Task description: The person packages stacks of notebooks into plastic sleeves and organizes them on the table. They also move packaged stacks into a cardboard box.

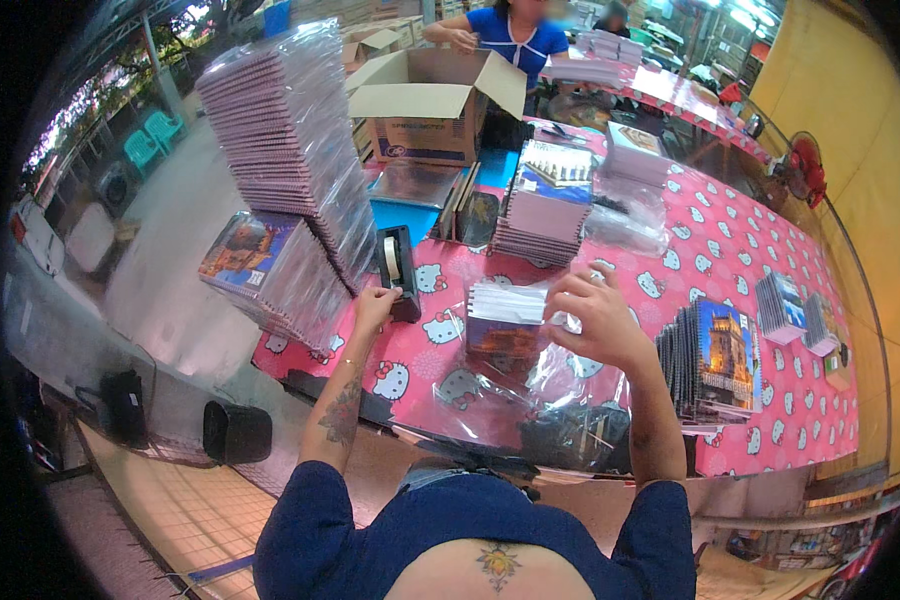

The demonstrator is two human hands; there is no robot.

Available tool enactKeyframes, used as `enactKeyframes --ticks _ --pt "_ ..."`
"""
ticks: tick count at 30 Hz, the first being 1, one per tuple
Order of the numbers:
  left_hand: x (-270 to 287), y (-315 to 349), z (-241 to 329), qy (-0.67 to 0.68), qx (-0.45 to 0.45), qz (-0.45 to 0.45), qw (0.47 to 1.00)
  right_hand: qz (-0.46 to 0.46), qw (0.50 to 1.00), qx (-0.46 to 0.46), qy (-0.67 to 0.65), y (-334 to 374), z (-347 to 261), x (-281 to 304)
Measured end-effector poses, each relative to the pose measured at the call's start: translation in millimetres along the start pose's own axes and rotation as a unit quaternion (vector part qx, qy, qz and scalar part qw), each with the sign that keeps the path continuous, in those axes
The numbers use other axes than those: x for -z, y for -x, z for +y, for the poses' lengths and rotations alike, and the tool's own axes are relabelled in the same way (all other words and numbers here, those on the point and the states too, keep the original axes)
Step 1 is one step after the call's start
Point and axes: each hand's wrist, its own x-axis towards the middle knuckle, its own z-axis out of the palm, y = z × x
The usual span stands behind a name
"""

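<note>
My left hand [378, 307] is closed at the near left side of a black tape dispenser [413, 302], its fingertips pressed to the edge. A pale tape roll [391, 260] sits in the dispenser. In front of me, a small stack of spiral notebooks [500, 335] with dark, picture-printed covers lies partly in clear plastic wrap [567, 375]. Over the right side of that stack, my right hand [598, 318] has curled fingers on the glossy plastic; the index finger is raised. Exactly what the fingertips pinch is hard to see.
Tall plastic-wrapped notebook stacks [290, 130] stand at the left. Behind are an open cardboard box [420, 130] and another notebook pile [542, 215]. More notebooks [715, 360] are at the right on the pink tablecloth [800, 400]. A person in blue [520, 35] stands across the table.
</note>
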Motion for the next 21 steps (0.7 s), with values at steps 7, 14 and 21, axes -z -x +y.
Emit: enactKeyframes --ticks 7,14,21 --pt "-32.7 25.6 -53.2 0.296 -0.052 0.056 0.952 -0.061 0.996 -0.065 0.002 -51.9 -24.8 -27.0" --pt "36.8 26.3 20.7 -0.084 -0.231 -0.082 0.966 -0.009 0.997 -0.052 0.056 -69.9 -37.7 -48.0" --pt "11.9 53.3 167.8 0.029 -0.433 -0.316 0.843 -0.053 0.992 -0.112 -0.020 -81.1 -51.3 -45.7"
